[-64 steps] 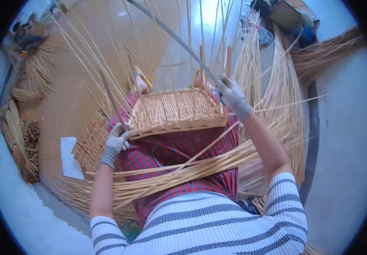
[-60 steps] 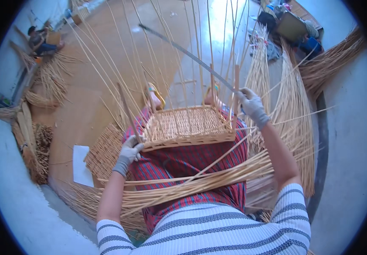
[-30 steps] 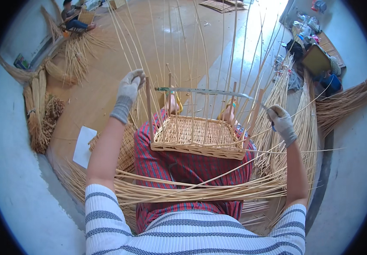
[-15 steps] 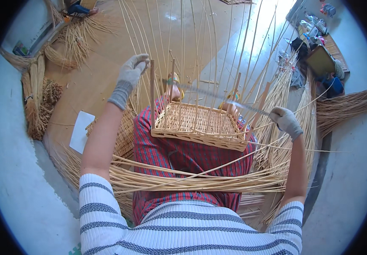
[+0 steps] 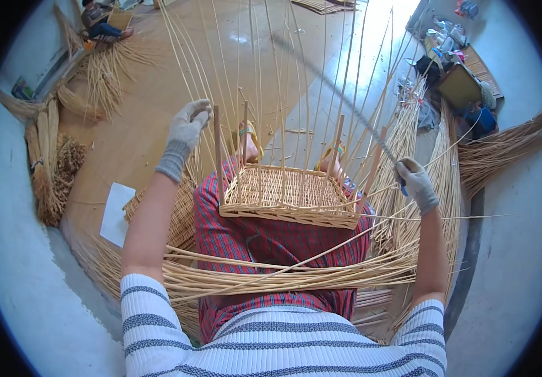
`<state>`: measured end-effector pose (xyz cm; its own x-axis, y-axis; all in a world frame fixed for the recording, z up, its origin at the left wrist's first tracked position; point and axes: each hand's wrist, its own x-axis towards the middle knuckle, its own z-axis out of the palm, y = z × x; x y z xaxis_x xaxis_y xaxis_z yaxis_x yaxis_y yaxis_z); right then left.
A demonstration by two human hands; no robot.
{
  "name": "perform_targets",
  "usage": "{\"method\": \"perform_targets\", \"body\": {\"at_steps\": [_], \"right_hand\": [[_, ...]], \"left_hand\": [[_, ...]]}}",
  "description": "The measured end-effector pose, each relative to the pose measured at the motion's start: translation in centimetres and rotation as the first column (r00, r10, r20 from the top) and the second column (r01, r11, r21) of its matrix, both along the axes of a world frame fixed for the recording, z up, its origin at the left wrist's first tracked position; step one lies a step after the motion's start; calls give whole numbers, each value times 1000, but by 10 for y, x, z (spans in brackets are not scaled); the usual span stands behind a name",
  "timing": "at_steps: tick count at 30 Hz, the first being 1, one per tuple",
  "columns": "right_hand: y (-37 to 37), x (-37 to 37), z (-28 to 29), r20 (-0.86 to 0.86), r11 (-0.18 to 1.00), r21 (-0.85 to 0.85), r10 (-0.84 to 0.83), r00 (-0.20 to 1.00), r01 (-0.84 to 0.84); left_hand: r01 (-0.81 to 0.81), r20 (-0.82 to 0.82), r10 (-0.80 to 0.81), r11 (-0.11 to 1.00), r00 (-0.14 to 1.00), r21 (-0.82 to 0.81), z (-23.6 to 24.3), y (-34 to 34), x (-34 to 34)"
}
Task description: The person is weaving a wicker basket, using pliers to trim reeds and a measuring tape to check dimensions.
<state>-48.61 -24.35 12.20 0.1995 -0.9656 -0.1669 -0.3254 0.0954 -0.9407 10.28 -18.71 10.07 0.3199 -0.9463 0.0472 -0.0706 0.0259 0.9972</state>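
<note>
On my lap rests a shallow rectangular wicker basket [image 5: 283, 217], with wooden corner posts and many long upright canes [image 5: 255, 75] rising from it. My gloved left hand [image 5: 189, 122], fingers curled, is beside the near left corner post [image 5: 217, 151]; what it may pinch is hidden. In my gloved right hand [image 5: 417, 179] is one end of a long thin grey rod [image 5: 346, 100], blurred by motion, which slants up and left across the canes. A bit of blue shows at this grip.
Bundled canes [image 5: 296, 278] lie across my lap. More cane bundles stand on the right [image 5: 409, 157] and at left [image 5: 45, 157]. A woven panel [image 5: 177, 213] and white sheet [image 5: 117, 213] lie left. A person [image 5: 104, 25] sits far left. A bin-like box [image 5: 466, 88] stands right.
The rod has swung upward from nearly level between my hands to a steep slant. My left hand has dropped slightly, and the view has shifted to show more of the person at far left.
</note>
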Motion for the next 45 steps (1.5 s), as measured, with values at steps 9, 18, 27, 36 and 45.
{"method": "perform_targets", "body": {"at_steps": [9,18,27,36,45], "right_hand": [[-29,58,49,-494,930,-279,73,866,-238],[-53,63,61,-685,802,-432,6,729,-413],[-53,61,59,-724,883,-399,-137,676,-249],[-64,63,39,-557,890,-380,-3,831,-252],[-65,74,34,-581,902,-346,10,814,-258]], "left_hand": [[-90,-109,77,988,991,-123,0,-28,-10],[-104,252,157,971,955,-214,-21,-29,23],[0,230,-2,1000,973,10,-24,-39,19],[22,287,-6,998,958,-54,-33,-33,38],[154,372,-137,988,918,-17,-39,-35,69]]}}
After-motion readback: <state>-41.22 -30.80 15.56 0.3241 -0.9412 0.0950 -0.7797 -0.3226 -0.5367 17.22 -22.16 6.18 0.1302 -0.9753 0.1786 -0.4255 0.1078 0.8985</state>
